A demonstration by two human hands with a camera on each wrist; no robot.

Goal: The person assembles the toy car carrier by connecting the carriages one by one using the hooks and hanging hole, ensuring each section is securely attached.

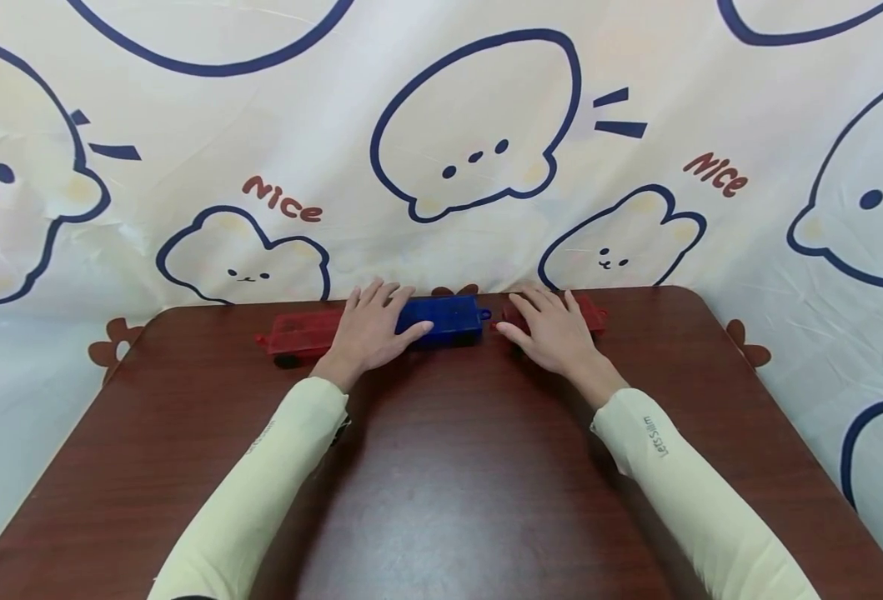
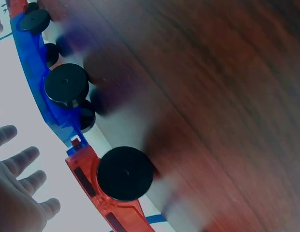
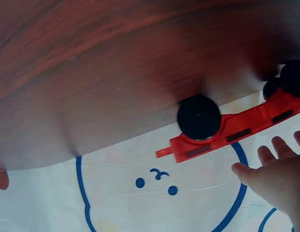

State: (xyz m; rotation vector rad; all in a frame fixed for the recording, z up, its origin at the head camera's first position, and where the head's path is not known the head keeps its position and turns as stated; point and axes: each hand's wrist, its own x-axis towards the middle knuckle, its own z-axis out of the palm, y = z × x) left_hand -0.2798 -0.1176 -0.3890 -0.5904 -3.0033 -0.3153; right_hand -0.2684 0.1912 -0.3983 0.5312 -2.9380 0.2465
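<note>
Three toy train wagons with black wheels stand in a row at the table's far edge. My left hand (image 1: 373, 329), fingers spread, lies over where a translucent red wagon (image 1: 302, 332) meets a blue wagon (image 1: 449, 319). The left wrist view has this red wagon (image 2: 87, 166) joined at its end to the blue wagon (image 2: 31, 63). To the right, my right hand (image 1: 554, 329) rests over a second red wagon (image 1: 589, 313), hiding much of it. A small gap separates this wagon from the blue one. Its coupling tab (image 3: 164, 152) juts out in the right wrist view.
A dark brown wooden table (image 1: 441, 483) spreads in front of me under both forearms. Just behind its far edge hangs a pale cloth (image 1: 441, 250) printed with blue cartoon outlines, which also runs along the left and right sides.
</note>
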